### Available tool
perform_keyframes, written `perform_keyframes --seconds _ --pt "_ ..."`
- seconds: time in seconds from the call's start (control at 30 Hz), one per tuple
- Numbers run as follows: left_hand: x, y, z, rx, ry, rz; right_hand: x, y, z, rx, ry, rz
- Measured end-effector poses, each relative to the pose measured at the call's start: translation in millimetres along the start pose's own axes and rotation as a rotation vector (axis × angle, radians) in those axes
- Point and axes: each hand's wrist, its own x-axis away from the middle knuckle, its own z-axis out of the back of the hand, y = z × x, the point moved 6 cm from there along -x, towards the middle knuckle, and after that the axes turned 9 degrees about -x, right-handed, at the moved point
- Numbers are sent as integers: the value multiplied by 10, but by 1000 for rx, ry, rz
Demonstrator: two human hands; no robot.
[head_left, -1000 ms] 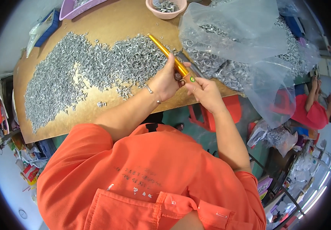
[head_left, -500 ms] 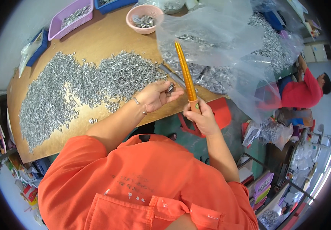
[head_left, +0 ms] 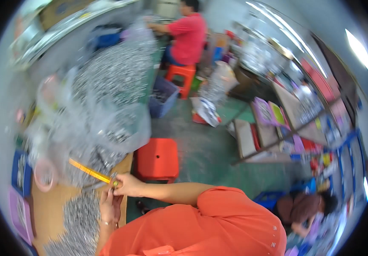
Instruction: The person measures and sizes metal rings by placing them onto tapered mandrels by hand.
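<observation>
A tapered golden-orange ring mandrel [head_left: 89, 170] with grooves along it points up and left over the table's edge. My right hand [head_left: 127, 185] is closed round its handle end. My left hand [head_left: 108, 205] comes up from below, with its fingers together, meeting the right hand at the handle. What the left fingers hold is smeared and cannot be made out. Small silver metal pieces, ring-like in shape, lie in a heap [head_left: 81, 215] on the wooden table [head_left: 45, 213] left of my left hand.
Beyond the mandrel lie clear plastic sheeting [head_left: 128, 121] and a big heap of metal pieces [head_left: 111, 72]. A pink basket [head_left: 45, 175], blue tray [head_left: 21, 174] and purple tray [head_left: 20, 213] line the left. A red stool [head_left: 157, 158] stands beside the table. Two people [head_left: 188, 40] [head_left: 301, 209] are farther off.
The view has swung to the right, showing more of the room. My hands, apart before, have come together at the mandrel's handle. The ring seen in my left hand is no longer discernible.
</observation>
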Motion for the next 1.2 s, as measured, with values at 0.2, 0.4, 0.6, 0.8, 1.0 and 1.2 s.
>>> perform_keyframes --seconds 0.2,0.4,0.6,0.8,1.0,1.2 --pt "-215 17 -65 74 -101 17 345 -512 266 349 18 190" --pt "-250 248 -703 -364 -241 -13 563 -603 534 270 77 337" --pt "-296 53 -834 -329 -258 121 650 -626 641 14 78 250" --pt "-185 136 -679 -12 -75 -7 673 -791 571 276 45 486" --pt "92 473 -555 74 109 -34 638 -515 528 337 -95 291" --pt "272 695 -354 -125 240 -319 504 -186 446 525 -271 -19"
